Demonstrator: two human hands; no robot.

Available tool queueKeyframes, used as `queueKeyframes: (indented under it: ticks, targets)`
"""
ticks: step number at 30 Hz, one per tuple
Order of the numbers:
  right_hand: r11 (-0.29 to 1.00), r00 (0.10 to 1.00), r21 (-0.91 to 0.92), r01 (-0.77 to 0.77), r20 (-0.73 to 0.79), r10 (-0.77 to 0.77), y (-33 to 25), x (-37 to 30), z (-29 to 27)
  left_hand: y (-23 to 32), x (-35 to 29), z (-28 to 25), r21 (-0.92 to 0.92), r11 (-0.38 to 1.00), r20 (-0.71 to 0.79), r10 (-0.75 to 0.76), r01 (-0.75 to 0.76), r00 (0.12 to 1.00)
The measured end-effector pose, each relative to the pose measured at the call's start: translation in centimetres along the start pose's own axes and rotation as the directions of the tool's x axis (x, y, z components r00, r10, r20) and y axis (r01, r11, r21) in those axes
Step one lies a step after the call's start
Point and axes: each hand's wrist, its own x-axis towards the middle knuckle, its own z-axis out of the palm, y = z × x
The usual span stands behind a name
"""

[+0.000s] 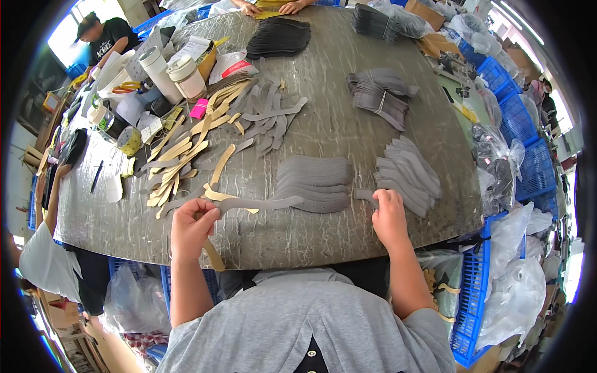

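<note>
My left hand (pixel 194 225) is closed in a pinch on one end of a long grey strip (pixel 261 204). The strip's other end reaches to the front left of a fanned row of grey strips (pixel 314 183). Below that hand a tan strip (pixel 213 255) hangs toward the table's front edge; whether the fingers grip it too is unclear. My right hand (pixel 390 217) is closed at a short grey end (pixel 365 196), the rest hidden by the fingers. Just beyond it lies a second fan of grey strips (pixel 407 174).
Loose tan strips (pixel 177 165) and grey strips (pixel 273 118) are heaped at left, beside jars and a pink block (pixel 199 109). Bundled dark pieces (pixel 380 99) and a black stack (pixel 278 37) lie farther off. Other people work around the table (pixel 323 248); blue crates (pixel 471 292) flank it.
</note>
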Motion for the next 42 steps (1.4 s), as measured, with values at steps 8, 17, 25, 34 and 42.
queueKeyframes:
  ticks: [8,17,25,34,42]
  targets:
    - [0.991,0.989,-0.061,0.120,-0.075,-0.124,3.0,0.7,-1.9,0.5,0.7,0.9,0.070,0.998,0.045,-0.005,0.002,0.999]
    - [0.910,0.898,-0.043,0.412,0.188,-0.397,-7.8,3.9,1.7,0.9,0.4,1.6,0.136,0.990,0.032,-0.051,0.047,0.998]
    - [0.869,0.844,0.090,0.486,0.211,-0.493,-8.4,-0.9,3.2,-1.1,-0.2,-0.1,0.247,0.964,0.016,-0.103,0.095,0.995]
    - [0.162,0.933,0.919,-0.359,0.360,0.024,-5.8,-2.6,2.6,-2.0,0.3,4.8,0.319,0.942,0.292,-0.205,0.107,0.934]
    - [0.269,0.936,0.897,-0.351,0.343,0.077,-6.1,-1.9,2.0,-3.2,1.1,5.9,0.371,0.918,0.294,-0.261,0.142,0.919]
